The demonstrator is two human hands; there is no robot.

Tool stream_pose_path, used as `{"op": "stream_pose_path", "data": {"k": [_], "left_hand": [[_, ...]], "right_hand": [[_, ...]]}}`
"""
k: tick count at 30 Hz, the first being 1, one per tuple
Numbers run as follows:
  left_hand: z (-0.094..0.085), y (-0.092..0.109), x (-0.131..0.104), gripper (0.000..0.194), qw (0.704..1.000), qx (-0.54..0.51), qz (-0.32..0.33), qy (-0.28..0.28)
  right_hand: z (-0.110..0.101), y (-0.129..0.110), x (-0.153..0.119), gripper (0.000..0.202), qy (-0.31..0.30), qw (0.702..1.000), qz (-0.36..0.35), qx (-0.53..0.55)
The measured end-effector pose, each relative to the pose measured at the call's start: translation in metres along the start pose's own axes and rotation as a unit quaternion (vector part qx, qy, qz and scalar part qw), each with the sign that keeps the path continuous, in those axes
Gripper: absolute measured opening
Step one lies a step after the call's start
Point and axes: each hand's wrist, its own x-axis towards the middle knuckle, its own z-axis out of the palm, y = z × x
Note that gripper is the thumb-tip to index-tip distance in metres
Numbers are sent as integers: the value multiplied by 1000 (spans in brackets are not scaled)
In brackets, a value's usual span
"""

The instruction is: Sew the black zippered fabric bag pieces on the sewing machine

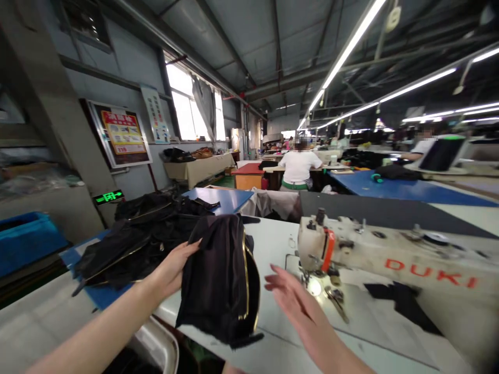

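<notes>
A black fabric bag piece (212, 280) with a gold-toothed zipper along its right side is in front of me, over the white sewing table (275, 236). My left hand (175, 270) grips its left edge, and part of the fingers is hidden by the cloth. To the right of the bag piece, my right hand (292, 296) is raised with its fingers apart, touching nothing. Close beyond that hand is the head of a sewing machine (312, 244), its lamp lit near the needle. Black fabric strips (405, 301) lie under the machine's arm.
More black zippered pieces (136, 244) are heaped on a blue surface (99, 296) at left. A metal-rimmed bin (171, 340) sits below the table edge, and a blue crate (31, 241) is far left. A person in white (298, 166) sits ahead.
</notes>
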Motion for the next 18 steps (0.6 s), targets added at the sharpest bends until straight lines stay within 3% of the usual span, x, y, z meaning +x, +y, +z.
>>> {"op": "stream_pose_path", "data": {"k": [3, 5, 8, 10, 11, 13, 15, 18], "left_hand": [[18, -41, -4, 22, 992, 24, -96, -82], [25, -58, -3, 25, 985, 69, -113, -109], [25, -72, -9, 32, 979, 204, 4, -24], [22, -81, -27, 40, 948, 295, 120, 30], [22, -86, -40, 44, 932, 324, 162, 16], [25, -101, -66, 65, 902, 372, 191, -107], [31, -116, -85, 85, 851, 436, 228, -182], [33, -127, -99, 89, 846, 463, 250, -88]], "right_hand": [[24, -17, 5, 44, -72, 982, 74, 161], [31, -13, 5, 37, -66, 968, 117, 214], [34, 4, 2, 33, 13, 953, 181, 242], [33, 15, 0, 36, 67, 946, 209, 239], [32, 22, -1, 38, 90, 945, 215, 230], [30, 36, -1, 38, 127, 952, 214, 177], [31, 53, -2, 32, 114, 968, 193, 114], [41, 75, -4, 37, 59, 989, 117, 74]]}}
